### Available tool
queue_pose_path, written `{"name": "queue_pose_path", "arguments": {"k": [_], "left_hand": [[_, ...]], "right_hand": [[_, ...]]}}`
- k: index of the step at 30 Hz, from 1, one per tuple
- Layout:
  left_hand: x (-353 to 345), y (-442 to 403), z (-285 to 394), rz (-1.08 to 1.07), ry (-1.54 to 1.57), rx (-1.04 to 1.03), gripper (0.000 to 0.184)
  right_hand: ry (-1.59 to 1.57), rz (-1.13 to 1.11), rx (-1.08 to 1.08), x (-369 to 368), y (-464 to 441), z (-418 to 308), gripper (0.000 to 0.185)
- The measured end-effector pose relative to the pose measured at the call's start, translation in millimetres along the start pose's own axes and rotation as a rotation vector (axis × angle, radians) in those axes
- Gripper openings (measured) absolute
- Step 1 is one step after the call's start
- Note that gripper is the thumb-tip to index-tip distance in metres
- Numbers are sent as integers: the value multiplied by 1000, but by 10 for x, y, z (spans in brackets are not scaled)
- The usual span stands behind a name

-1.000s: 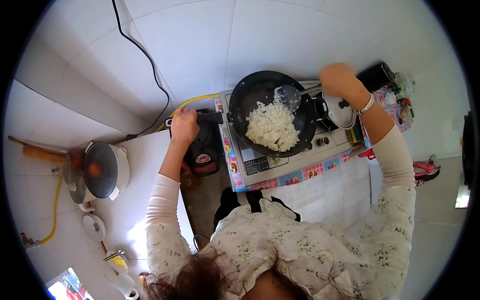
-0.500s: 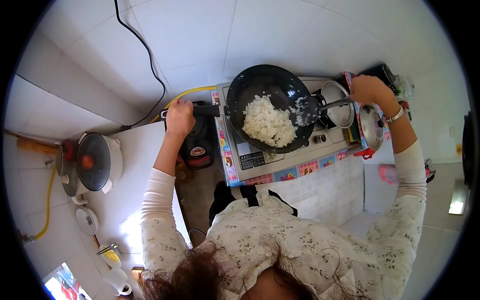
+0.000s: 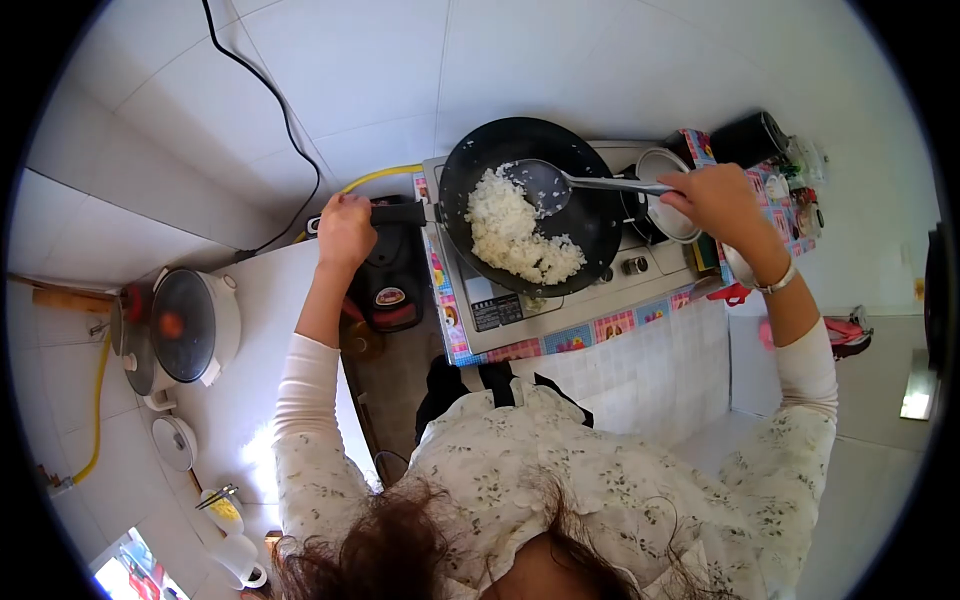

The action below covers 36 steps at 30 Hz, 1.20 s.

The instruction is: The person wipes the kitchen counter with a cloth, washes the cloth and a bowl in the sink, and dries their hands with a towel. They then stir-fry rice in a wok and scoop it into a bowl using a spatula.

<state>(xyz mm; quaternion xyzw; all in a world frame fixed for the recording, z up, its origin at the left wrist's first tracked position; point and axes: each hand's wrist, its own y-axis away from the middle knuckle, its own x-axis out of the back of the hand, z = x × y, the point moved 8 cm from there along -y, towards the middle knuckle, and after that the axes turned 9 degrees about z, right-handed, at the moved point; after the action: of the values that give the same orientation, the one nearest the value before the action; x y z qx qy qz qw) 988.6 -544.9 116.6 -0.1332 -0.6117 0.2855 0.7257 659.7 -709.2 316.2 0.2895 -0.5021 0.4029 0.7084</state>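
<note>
A dark wok (image 3: 590,245) sits on the gas stove (image 3: 530,325), with white rice (image 3: 500,215) heaped on its left and lower side. My left hand (image 3: 346,232) is closed round the end of the wok's black handle, which points left. In my right hand (image 3: 722,203) is the grey handle of a spatula (image 3: 620,184). The spatula's broad blade lies inside the wok against the upper right edge of the rice, with some grains on it. My right fingers are wrapped round the far end of its handle.
A metal lid (image 3: 672,205) lies on the stove's right side, close under my right forearm. A black appliance (image 3: 392,285) stands left of the stove. On the left counter (image 3: 260,340) is a white electric pot (image 3: 190,325) with a glass lid. A yellow hose (image 3: 385,175) runs behind.
The spatula has swung from the wok's right side to the upper middle, over the rice. My right hand moved left and slightly down. My left hand still holds the handle.
</note>
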Motion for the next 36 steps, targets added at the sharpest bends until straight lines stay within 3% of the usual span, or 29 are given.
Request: {"name": "queue_pose_path", "arguments": {"k": [3, 6, 9, 12, 13, 19, 25, 28, 31, 34, 36], "left_hand": [[5, -2, 5, 0, -1, -6, 10], [-9, 0, -10, -20, -18, 6, 10], [-12, -2, -20, -68, -24, 36, 8], [4, -13, -3, -99, -61, 34, 7], [11, -17, 6, -89, -62, 22, 7], [-46, 28, -15, -67, -54, -13, 7], [-19, 31, 19, -71, -69, -7, 7], [-9, 31, 26, -87, -65, 3, 8], [3, 24, 28, -128, -72, 40, 8], [-25, 25, -8, -148, -79, 70, 8], [-55, 46, -32, -141, -61, 77, 9]], "right_hand": [[4, 63, 35, 325, 7, 42, 19], [59, -65, 159, 230, -55, 117, 20], [68, -404, 33, -112, -124, 274, 22], [-102, -922, -285, -255, -2, 196, 26], [-155, -946, -273, -297, 31, 106, 33], [-646, -235, 153, -888, 226, 76, 39], [-959, -789, -659, -759, 470, 420, 34], [-895, -863, -671, -653, 478, 491, 33], [-541, -992, -421, -402, 442, 233, 37], [-481, -722, 56, -493, 385, -228, 40], [-402, -717, 51, -349, 396, -635, 41]]}}
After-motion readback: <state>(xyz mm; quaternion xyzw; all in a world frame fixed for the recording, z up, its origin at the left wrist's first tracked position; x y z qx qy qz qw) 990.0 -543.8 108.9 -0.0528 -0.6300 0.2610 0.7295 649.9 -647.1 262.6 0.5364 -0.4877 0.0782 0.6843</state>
